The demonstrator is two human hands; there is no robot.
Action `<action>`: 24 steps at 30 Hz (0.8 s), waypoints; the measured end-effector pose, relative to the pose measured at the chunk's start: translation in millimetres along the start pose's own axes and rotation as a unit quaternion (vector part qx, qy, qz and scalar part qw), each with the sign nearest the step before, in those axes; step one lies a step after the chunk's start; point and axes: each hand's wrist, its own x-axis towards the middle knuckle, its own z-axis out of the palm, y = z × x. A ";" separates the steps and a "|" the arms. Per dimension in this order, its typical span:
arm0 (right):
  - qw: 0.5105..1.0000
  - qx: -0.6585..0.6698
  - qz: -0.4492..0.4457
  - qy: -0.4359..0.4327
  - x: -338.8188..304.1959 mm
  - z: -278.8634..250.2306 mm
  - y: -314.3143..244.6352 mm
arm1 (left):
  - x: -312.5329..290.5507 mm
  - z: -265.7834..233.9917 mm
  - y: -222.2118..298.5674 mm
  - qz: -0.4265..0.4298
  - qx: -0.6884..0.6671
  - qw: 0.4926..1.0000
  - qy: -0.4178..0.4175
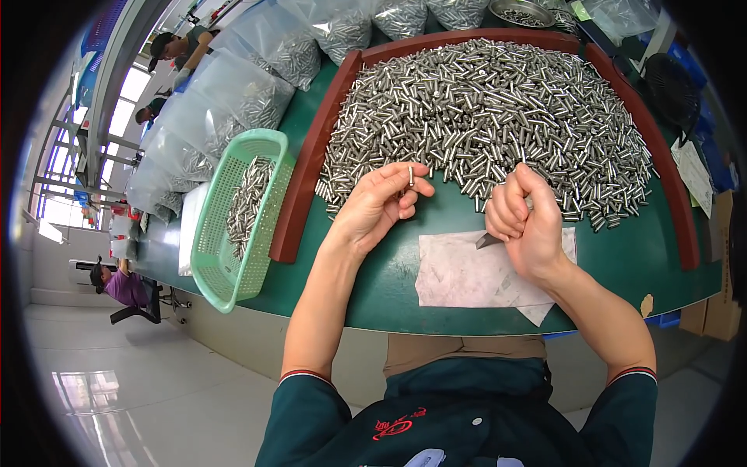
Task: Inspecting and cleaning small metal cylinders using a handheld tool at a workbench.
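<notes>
A small shiny metal pin (411, 175) is pinched upright between the thumb and fingers of my left hand (372, 204), at the near edge of a wide heap of metal pins (482, 117). My right hand (525, 222) is closed in a fist around a dark, flat-ended tool (488, 240); most of that tool is hidden in the palm. Just above the right thumb a slim metal tip shows against the heap, and I cannot tell whether it belongs to the tool or is a pin. Under the fist lies a stained pale cloth (455, 272) on the green tabletop (389, 300).
Red-brown wooden rails (302, 183) border the heap on three sides. Left of them stands a green plastic basket (204, 261) with some pins inside. Clear bags of pins (261, 101) line the back and left. A black fan (671, 89) is at right; other people sit far left.
</notes>
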 end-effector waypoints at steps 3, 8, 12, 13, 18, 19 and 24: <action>1.000 -0.001 -0.002 0.001 -0.2 0.9 0.6 | -1.7 0.9 2.2 -0.001 -0.019 1.000 0.011; 1.000 -0.003 -0.005 -0.002 -2.1 1.8 1.4 | -4.5 -13.5 2.3 0.008 -0.174 0.985 0.012; 1.000 -0.002 -0.013 0.002 -2.0 0.2 2.7 | -8.1 -5.8 7.7 0.067 0.040 0.997 0.027; 1.000 -0.001 -0.017 0.004 -2.5 -0.2 3.0 | -9.6 -3.0 5.3 0.073 0.089 0.993 0.016; 0.996 0.035 -0.076 -0.010 -6.3 3.1 -2.9 | -20.6 32.7 -9.1 0.072 0.362 0.929 -0.038; 0.995 0.021 -0.096 -0.010 -6.4 1.8 -4.0 | -24.4 40.2 -11.4 0.084 0.435 0.896 -0.030; 0.994 -0.003 -0.107 -0.013 -8.7 5.9 -4.1 | -33.4 53.2 -28.9 0.192 0.601 0.773 -0.066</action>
